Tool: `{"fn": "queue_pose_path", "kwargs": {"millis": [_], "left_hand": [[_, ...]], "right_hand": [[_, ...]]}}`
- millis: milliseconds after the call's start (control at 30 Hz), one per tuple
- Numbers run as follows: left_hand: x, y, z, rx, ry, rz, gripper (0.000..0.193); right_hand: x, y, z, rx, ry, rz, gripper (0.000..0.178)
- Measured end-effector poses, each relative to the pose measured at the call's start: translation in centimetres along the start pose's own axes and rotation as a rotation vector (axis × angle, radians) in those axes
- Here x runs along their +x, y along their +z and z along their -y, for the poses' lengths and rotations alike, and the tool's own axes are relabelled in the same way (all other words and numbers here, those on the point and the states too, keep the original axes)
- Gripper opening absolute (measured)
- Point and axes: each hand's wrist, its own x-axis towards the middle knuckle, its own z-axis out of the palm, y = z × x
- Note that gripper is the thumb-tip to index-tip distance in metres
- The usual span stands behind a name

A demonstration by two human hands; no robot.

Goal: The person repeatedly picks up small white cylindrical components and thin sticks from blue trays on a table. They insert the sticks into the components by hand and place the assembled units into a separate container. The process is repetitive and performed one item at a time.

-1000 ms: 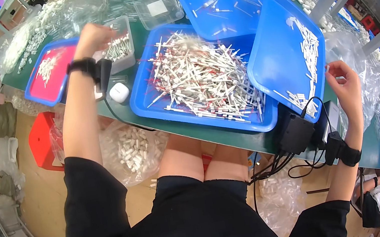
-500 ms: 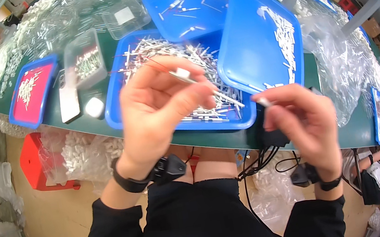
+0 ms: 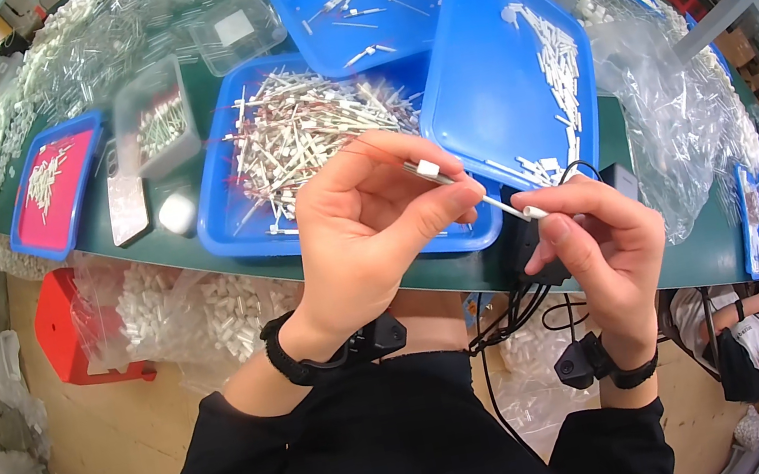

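Note:
Between the thumb and fingers of my left hand (image 3: 385, 211) is a thin white stick (image 3: 501, 206) with a small white block near its upper end and a fine red thread. My right hand (image 3: 603, 238) pinches a small white cap (image 3: 534, 212) by thumb and forefinger. The stick's lower right end reaches the cap; whether it sits inside, I cannot tell. Below both hands stands a blue tray (image 3: 227, 233) heaped with similar white sticks (image 3: 310, 127) and red threads. To its right, a tilted blue tray (image 3: 498, 104) carries small white pieces along its right side.
A blue tray with a red bottom (image 3: 43, 230), a phone (image 3: 128, 208), a white rounded case (image 3: 177, 214) and a clear box of sticks (image 3: 157, 124) lie leftward. Clear plastic bags (image 3: 676, 134) cover the right side. A red stool (image 3: 62, 339) stands below. Another person (image 3: 740, 326) sits at right.
My hands have come together: the left moved right and down, and the right shifted slightly. The stick's end now meets the white cap, where before they were apart.

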Motion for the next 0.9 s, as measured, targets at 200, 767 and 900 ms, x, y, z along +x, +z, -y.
{"fn": "queue_pose_path", "kwargs": {"millis": [200, 767, 900], "left_hand": [[0.1, 0.0, 0.6, -0.036, 0.042, -0.022, 0.017], [-0.4, -1.1, 0.0, 0.508, 0.165, 0.155, 0.02], [-0.4, -1.3, -0.1, 0.531, 0.202, 0.153, 0.019]], "right_hand": [[-0.1, -0.2, -0.1, -0.008, 0.025, -0.021, 0.021], [1.5, 1.1, -1.4, -0.615, -0.49, -0.076, 0.015], [1.6, 1.7, -1.3, -0.641, -0.521, -0.07, 0.017]]}}
